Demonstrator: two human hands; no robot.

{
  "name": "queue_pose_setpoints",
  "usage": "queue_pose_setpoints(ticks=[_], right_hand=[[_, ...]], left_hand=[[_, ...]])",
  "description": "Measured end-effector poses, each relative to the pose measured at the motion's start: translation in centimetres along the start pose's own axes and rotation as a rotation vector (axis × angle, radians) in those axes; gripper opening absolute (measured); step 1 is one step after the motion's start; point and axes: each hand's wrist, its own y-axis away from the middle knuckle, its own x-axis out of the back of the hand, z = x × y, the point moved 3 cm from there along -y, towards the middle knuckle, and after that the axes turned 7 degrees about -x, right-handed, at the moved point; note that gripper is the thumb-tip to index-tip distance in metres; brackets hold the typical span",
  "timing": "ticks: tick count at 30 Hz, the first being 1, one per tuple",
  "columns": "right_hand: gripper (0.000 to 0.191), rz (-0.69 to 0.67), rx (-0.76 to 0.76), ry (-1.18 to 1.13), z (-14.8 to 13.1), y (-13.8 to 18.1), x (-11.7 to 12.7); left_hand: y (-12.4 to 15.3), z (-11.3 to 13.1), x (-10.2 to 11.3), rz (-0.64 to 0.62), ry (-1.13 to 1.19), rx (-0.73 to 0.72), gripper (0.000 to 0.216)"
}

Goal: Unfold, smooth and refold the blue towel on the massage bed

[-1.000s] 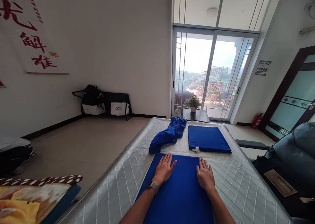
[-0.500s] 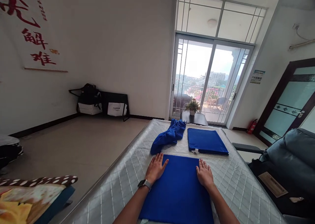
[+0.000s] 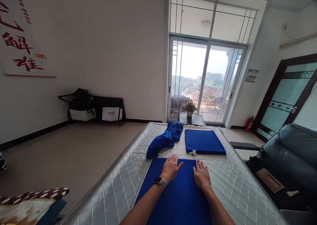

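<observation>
A flat piece of blue cloth (image 3: 182,195) lies before me on the silver quilted mattress (image 3: 116,192). My left hand (image 3: 170,168) rests on the cloth near its far edge, fingers stretched out, a watch on the wrist. At the far right corner, my right hand (image 3: 201,174) lies flat with its fingers extended. Beyond my hands sits a neatly folded blue cloth (image 3: 205,141) with a small white tag at its near edge. Left of that is a crumpled blue cloth (image 3: 165,139). The near end of the flat cloth is partly hidden by my forearms and the frame edge.
A dark armchair (image 3: 292,155) stands along the right side of the mattress. Past its far end is a small table with a potted plant (image 3: 189,108), before a sliding glass door. A patterned bedding pile (image 3: 29,207) is at lower left.
My left hand has moved right and inward across the flat cloth, away from its left edge. My right hand stays by the far right corner. The view has turned slightly to the left.
</observation>
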Motion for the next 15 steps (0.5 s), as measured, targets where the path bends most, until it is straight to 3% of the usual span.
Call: queue_pose_setpoints(ticks=[4,7,10,15], right_hand=[[0.062,0.01,0.038,0.057,0.4,0.1,-0.2],[0.065,0.001,0.076,0.082,0.6,0.1,-0.5],[0.063,0.008,0.041,0.058,0.6,-0.3,-0.7],[0.062,0.019,0.006,0.023,0.2,-0.8,-0.8]], left_hand=[[-2.1,9.2,-2.6,-0.015,0.103,-0.188,0.061],[-2.7,11.8,-3.8,-0.039,0.146,-0.201,0.06],[-2.3,10.0,-4.1,-0.063,0.146,-0.144,0.063],[0.4,2.7,-3.0,-0.074,0.078,-0.018,0.071]])
